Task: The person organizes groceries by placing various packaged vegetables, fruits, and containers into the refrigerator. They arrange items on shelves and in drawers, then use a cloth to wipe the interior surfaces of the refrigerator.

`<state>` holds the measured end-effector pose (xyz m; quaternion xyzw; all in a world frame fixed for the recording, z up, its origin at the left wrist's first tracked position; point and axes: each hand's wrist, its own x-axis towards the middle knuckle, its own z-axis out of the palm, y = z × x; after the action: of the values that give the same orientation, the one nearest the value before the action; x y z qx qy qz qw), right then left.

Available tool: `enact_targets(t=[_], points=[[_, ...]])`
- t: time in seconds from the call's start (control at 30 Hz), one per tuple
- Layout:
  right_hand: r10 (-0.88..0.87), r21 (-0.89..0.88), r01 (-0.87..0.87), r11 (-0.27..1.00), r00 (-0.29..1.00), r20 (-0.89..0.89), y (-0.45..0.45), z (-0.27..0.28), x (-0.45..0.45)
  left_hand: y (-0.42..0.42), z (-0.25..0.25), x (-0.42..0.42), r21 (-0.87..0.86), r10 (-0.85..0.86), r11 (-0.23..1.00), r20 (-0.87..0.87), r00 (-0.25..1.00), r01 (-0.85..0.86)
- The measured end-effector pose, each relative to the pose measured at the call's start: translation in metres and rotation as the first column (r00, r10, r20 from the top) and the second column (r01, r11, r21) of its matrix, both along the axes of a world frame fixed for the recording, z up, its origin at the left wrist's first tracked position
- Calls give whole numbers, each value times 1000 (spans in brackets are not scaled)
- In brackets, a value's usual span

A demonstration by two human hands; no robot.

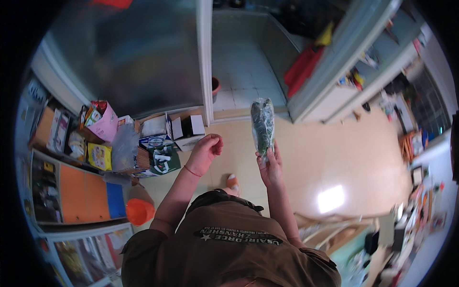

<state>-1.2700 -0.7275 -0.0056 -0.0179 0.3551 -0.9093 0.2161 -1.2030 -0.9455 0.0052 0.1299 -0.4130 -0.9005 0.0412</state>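
Observation:
My right hand (270,166) grips the lower end of a clear plastic bag (263,125) of dark green vegetables, which look like cucumbers. The bag is held upright in front of me, its far end pointing towards the doorway. To the left, my left hand (209,146) hangs in the air with its fingers curled in, and I see nothing in it. A thin red cord circles that wrist. Nearest to it is an opened white carton (189,138) on the floor.
Left of me stand a pink paper bag (104,123), a green carrier bag (172,161) and an orange bin (140,211) beside an orange-fronted cabinet (84,192). Ahead, a sliding-door frame (205,61) borders a tiled room with a red cloth (304,71). Wooden furniture (333,233) stands lower right.

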Motion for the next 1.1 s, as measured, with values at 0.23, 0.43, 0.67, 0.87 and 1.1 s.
enact_targets(t=[0.23,0.43,0.67,0.87,1.1], points=[[267,218,-273,937,962,59,-52,-11,-207,-30,-11,-91,33,396,918,14,918,-396],[506,364,-528,767,847,163,-103,-56,-358,-16,-27,-124,11,737,666,144,660,-746],[701,491,-731,473,650,293,-182,-130,-541,74,-55,-182,46,970,82,225,90,-996],[752,591,-671,447,640,157,-305,-153,-631,157,-35,-259,87,945,-105,319,-72,-991],[950,739,-668,87,279,140,-348,-165,-604,200,-7,-288,55,934,-259,268,-235,-964]])
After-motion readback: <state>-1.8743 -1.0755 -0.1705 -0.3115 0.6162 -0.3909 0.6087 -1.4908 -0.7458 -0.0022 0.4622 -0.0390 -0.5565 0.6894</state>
